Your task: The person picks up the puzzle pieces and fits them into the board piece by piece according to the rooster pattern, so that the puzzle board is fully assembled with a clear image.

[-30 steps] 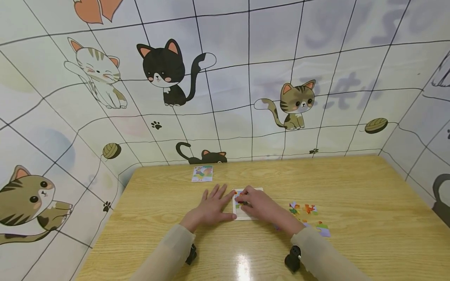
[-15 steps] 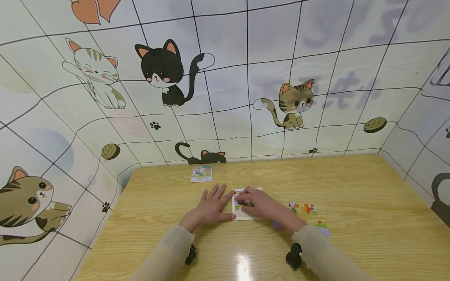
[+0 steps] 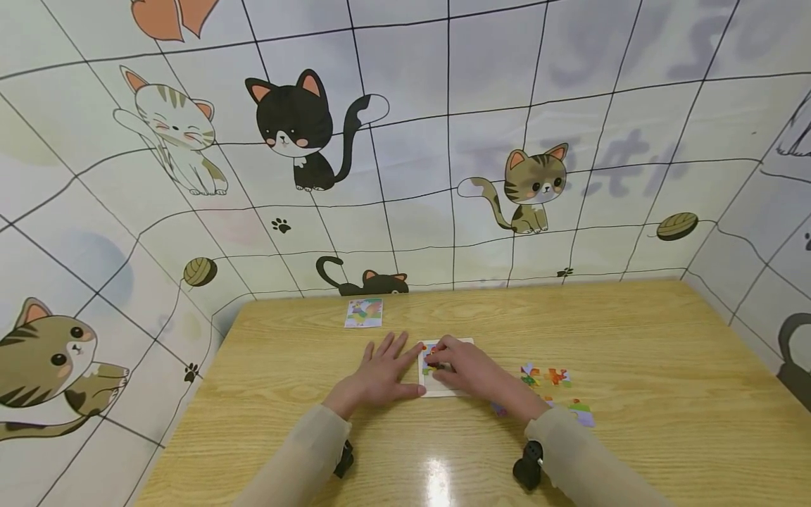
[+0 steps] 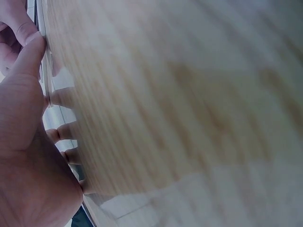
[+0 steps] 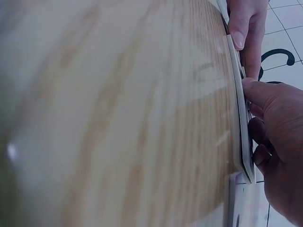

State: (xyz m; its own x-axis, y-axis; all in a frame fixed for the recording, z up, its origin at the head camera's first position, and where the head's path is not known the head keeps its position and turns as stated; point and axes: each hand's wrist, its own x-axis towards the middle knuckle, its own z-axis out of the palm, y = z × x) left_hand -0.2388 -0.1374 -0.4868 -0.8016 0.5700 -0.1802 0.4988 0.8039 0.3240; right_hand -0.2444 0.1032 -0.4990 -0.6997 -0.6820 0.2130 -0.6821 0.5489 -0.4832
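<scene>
A small jigsaw puzzle tray [image 3: 446, 389] with a pale wooden frame lies on the table. Colourful puzzle pieces [image 3: 428, 367] show in its left part. My left hand [image 3: 380, 377] rests palm down with fingers spread, its index finger and thumb touching the tray's left edge. Over the tray, my right hand [image 3: 465, 367] has curled fingers pinching a puzzle piece, mostly hidden beneath them. In the right wrist view the right thumb [image 5: 258, 92] reaches the tray's top, while the left thumb [image 5: 238, 40] sits at its far end.
Several loose puzzle pieces [image 3: 559, 377] are scattered to the right of the tray, some partly behind the right forearm. A square picture card [image 3: 364, 313] lies at the back left of the wooden table [image 3: 633, 352]. A wall printed with cats stands behind.
The right fingers shift slightly over the left part of the tray, and the colours showing beneath them change a little. The left hand stays in place.
</scene>
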